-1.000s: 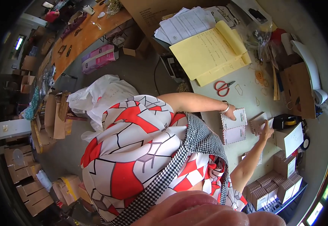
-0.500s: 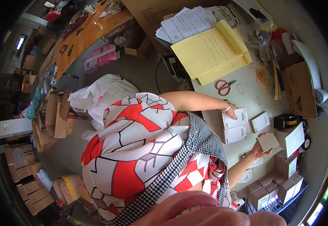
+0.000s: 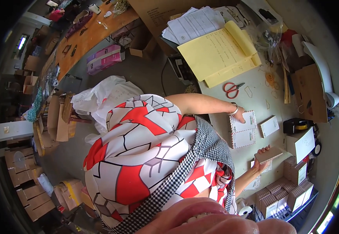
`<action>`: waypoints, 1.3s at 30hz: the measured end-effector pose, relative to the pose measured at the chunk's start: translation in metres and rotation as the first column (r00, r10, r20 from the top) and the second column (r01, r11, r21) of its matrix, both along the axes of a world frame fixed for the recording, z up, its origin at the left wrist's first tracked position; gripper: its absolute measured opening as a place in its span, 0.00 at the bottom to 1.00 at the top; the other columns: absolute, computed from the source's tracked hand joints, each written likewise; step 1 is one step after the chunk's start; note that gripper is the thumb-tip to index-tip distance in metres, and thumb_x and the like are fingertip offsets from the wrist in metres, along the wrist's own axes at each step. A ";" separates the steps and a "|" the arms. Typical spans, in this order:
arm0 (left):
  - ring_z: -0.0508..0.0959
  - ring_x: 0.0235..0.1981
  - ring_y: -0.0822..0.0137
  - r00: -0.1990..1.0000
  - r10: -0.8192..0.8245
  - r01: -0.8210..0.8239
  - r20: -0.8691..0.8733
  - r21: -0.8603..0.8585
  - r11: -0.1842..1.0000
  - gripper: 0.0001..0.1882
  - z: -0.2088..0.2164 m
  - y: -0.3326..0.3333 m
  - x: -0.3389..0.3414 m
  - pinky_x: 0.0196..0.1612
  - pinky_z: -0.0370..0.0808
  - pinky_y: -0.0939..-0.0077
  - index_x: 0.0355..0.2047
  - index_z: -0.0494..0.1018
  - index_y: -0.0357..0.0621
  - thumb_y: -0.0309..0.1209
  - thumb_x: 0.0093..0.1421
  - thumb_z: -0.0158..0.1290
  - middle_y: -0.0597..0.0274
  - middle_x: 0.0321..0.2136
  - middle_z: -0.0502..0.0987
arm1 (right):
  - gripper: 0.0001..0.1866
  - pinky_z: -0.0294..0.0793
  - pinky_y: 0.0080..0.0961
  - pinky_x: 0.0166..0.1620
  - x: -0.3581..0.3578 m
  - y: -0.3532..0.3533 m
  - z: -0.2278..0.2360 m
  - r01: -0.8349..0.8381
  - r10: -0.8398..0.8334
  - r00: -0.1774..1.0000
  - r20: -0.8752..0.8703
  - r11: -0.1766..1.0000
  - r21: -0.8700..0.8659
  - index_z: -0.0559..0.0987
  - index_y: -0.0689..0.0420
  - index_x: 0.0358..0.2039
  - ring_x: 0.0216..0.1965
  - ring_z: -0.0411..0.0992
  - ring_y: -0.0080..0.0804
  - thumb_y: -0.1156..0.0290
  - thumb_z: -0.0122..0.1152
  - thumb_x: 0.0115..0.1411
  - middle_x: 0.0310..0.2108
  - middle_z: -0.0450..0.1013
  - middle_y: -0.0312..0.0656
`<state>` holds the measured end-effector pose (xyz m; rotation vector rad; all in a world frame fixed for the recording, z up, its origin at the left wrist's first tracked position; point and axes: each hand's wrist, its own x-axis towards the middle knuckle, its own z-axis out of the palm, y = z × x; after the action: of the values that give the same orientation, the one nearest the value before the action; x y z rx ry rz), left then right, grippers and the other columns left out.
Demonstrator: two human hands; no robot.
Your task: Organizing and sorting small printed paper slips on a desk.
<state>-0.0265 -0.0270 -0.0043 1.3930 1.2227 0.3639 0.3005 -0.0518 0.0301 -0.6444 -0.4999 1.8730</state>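
My left hand [image 3: 238,114], with a bracelet at the wrist, is closed at the left edge of a small flat white box [image 3: 249,120] on the table, one finger on its top. Touching its near side is a similar white box [image 3: 243,139], and a third white box [image 3: 269,126] lies apart to the right. Lower down, my right hand [image 3: 260,167] grips a small brown-faced flat box [image 3: 269,155], raised and tilted, its fingertips showing over the far edge. More white printed pieces [image 3: 252,182] lie partly hidden beneath my right arm.
Stacked small boxes [image 3: 280,194] fill the lower right corner. Red-handled scissors [image 3: 233,90], a yellow notepad [image 3: 218,54] and rubber bands [image 3: 270,80] lie farther up. A black tape dispenser [image 3: 295,126] stands beside a white card [image 3: 304,144]. A cardboard carton [image 3: 309,93] leans nearby.
My right hand has shifted slightly left and tipped the brown-faced box, so its face now looks narrower. My left hand stays on the white box.
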 end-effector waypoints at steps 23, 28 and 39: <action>0.79 0.33 0.63 1.000 0.004 -0.003 0.018 -0.058 0.998 0.25 -0.003 0.000 -0.001 0.39 0.75 0.71 0.41 0.75 0.36 0.44 0.49 0.58 0.54 0.34 0.79 | 0.09 0.66 0.44 0.41 -0.044 -0.138 -0.021 -0.349 -0.333 -0.536 0.776 0.924 0.156 0.65 0.61 0.37 0.41 0.65 0.54 0.73 0.47 0.56 0.36 0.66 0.53; 0.79 0.35 0.63 1.000 0.004 -0.003 0.013 -0.061 0.998 0.26 -0.003 0.001 0.000 0.40 0.74 0.70 0.42 0.75 0.35 0.43 0.48 0.59 0.55 0.35 0.79 | 0.15 0.66 0.45 0.42 -0.028 -0.130 -0.021 -0.266 -0.285 -0.427 0.858 0.947 0.182 0.69 0.65 0.42 0.40 0.68 0.56 0.69 0.49 0.58 0.37 0.70 0.58; 0.79 0.32 0.64 1.000 0.003 -0.002 0.021 -0.005 1.000 0.23 -0.007 0.001 0.000 0.38 0.75 0.71 0.38 0.76 0.36 0.43 0.49 0.58 0.55 0.32 0.80 | 0.18 0.68 0.26 0.43 -0.022 -0.136 -0.016 0.375 -0.549 0.321 0.772 0.822 0.429 0.74 0.66 0.45 0.39 0.68 0.29 0.67 0.59 0.59 0.42 0.73 0.43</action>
<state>-0.0269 -0.0259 -0.0111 1.3799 1.2074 0.3759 0.2783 -0.1879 0.0143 -1.4825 -0.9980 0.7726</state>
